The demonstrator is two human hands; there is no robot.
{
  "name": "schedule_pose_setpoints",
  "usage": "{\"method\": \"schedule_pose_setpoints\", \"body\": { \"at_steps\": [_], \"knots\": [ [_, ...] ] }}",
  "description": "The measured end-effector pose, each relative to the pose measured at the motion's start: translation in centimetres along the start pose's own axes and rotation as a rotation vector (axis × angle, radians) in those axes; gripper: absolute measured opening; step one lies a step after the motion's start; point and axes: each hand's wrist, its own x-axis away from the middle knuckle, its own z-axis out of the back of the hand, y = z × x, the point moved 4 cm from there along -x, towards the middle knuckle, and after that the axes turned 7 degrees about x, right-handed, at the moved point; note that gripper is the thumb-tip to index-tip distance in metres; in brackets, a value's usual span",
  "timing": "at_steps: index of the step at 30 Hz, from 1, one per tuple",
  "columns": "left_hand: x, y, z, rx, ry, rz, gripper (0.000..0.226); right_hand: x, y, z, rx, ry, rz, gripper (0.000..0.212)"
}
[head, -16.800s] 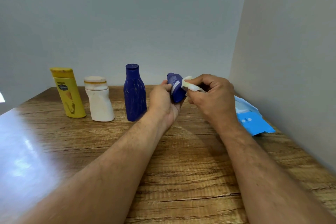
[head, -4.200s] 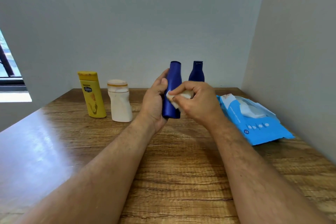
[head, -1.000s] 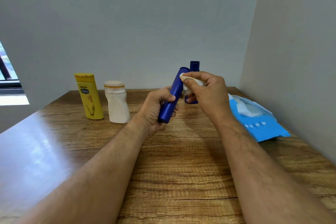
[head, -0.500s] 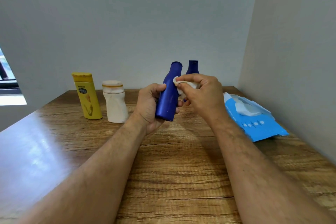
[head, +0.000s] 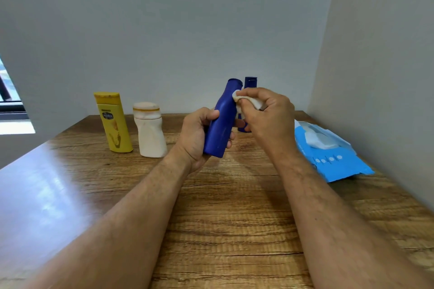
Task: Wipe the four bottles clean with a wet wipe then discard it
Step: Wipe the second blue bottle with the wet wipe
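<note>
My left hand [head: 196,136] grips the lower body of a tall blue bottle [head: 222,119], held above the table and tilted slightly right. My right hand [head: 267,119] pinches a crumpled white wet wipe [head: 249,101] and presses it against the bottle's neck. A second blue bottle [head: 250,82] stands behind my right hand, mostly hidden. A yellow bottle [head: 114,122] and a white bottle [head: 150,132] stand upright at the back left of the wooden table [head: 234,218].
A blue pack of wet wipes [head: 328,159] lies open at the right, close to the side wall, with a white wipe sticking out. A wall runs along the table's back edge. A window shows at the far left.
The held blue bottle has gone from strongly tilted to nearly upright. My right hand with the wipe has stayed at its upper part, shifting slightly along the neck.
</note>
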Motion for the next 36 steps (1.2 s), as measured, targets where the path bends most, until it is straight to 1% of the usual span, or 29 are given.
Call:
{"method": "schedule_pose_setpoints", "body": {
  "at_steps": [2,3,6,8,10,12,15,19,22,25,26,28,31,34,36],
  "knots": [
    [-0.2,0.0,0.3,-0.058,0.036,-0.043,0.043,0.3,-0.3,-0.5,0.016,-0.076,0.039,0.011],
    [-0.3,0.0,0.5,-0.111,0.053,-0.072,0.043,0.4,-0.4,-0.7,0.046,-0.081,0.070,0.012],
    [-0.4,0.4,0.4,-0.374,0.078,-0.227,0.041,0.5,-0.8,-0.6,0.118,-0.003,0.149,0.015],
    [-0.4,0.8,0.2,-0.564,0.084,-0.360,0.051,0.3,-1.0,0.0,0.130,0.081,0.155,0.014],
    [-0.3,0.9,0.3,-0.654,0.093,-0.432,0.058,0.2,-0.8,0.3,0.125,0.131,0.109,0.013],
    [-0.2,0.9,0.1,-0.584,0.071,-0.406,0.054,0.2,-0.5,0.3,0.140,0.134,0.071,0.012],
    [-0.2,0.9,-0.2,-0.438,0.033,-0.328,0.048,0.3,-0.8,0.3,0.142,0.132,0.123,0.013],
    [-0.2,0.8,-0.3,-0.462,0.051,-0.341,0.054,0.6,-1.4,0.1,0.181,0.130,0.244,0.015],
    [-0.1,1.0,-0.2,-0.463,0.047,-0.337,0.048,0.5,-0.6,0.1,0.172,0.138,0.170,0.015],
    [0.0,0.5,-0.8,-0.337,-0.052,-0.209,0.043,0.4,0.2,0.1,0.180,0.120,0.085,0.019],
    [0.1,0.4,-1.1,-0.281,-0.076,-0.180,0.042,0.3,0.2,0.2,0.151,0.138,0.067,0.018],
    [0.1,0.3,-1.2,-0.261,-0.063,-0.181,0.041,0.3,-0.2,0.5,0.065,0.173,0.038,0.014],
    [-0.1,0.7,-0.6,-0.410,0.034,-0.249,0.044,0.4,-1.2,0.4,0.005,0.171,0.068,0.012],
    [0.2,1.1,-0.7,-0.647,0.095,-0.391,0.049,0.5,-1.4,-0.3,0.060,0.162,0.130,0.013],
    [0.5,1.2,-0.7,-0.795,0.157,-0.466,0.055,0.3,-0.8,-0.3,0.084,0.165,0.087,0.013]
  ]
}}
